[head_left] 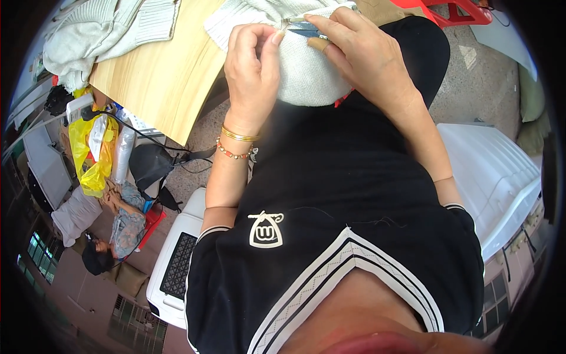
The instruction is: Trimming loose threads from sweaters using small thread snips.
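A pale knitted garment [309, 74] lies over my lap at the top, with ribbing at its upper left. My left hand [253, 65] is closed at its edge, thumb and forefinger pinching the knit or a thread there; the exact bit is too small to make out. From the right, my right hand [365, 56] grips small metal thread snips [302, 29], whose tips point left toward the pinched spot. A tan band wraps a fingertip of that hand. The snips' handle is partly hidden by the fingers.
Left of my hands is a wooden table [159, 65] with another pale knitted garment [118, 29]. A yellow plastic bag [91, 153], black cable and seated person [124, 218] are farther left. White plastic bins [489, 177] stand at right; a red stool [454, 12] is top right.
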Demonstrator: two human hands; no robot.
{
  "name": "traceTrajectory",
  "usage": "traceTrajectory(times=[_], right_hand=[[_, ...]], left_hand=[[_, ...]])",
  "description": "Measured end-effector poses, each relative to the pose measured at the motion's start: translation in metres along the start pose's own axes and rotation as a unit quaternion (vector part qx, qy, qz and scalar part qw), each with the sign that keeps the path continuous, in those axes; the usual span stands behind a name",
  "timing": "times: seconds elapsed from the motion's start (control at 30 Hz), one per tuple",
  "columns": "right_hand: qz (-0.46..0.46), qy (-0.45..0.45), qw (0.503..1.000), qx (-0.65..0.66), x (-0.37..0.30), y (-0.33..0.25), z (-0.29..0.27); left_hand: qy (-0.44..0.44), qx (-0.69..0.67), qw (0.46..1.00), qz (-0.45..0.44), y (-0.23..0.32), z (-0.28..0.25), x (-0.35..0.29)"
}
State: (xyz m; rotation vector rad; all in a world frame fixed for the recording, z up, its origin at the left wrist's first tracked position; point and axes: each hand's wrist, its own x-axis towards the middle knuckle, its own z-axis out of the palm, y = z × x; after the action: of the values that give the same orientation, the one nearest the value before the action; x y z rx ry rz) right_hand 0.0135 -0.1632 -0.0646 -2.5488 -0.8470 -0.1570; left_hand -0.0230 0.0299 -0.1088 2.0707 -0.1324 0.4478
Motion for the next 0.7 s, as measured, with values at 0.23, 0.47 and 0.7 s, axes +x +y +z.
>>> traceTrajectory(times=[0.23,0.47,0.7], right_hand=[[-0.002,0.019,0.998,-0.051,0.0,-0.005,0.003],[-0.016,0.05,0.996,-0.073,-0.002,-0.008,0.008],[-0.007,0.069,0.995,-0.072,-0.003,-0.007,0.015]], left_hand=[[-0.007,-0.043,0.999,-0.021,0.005,-0.001,0.001],[-0.003,-0.02,0.999,0.044,0.005,0.004,0.001],[-0.028,0.029,0.994,0.103,0.005,0.009,-0.002]])
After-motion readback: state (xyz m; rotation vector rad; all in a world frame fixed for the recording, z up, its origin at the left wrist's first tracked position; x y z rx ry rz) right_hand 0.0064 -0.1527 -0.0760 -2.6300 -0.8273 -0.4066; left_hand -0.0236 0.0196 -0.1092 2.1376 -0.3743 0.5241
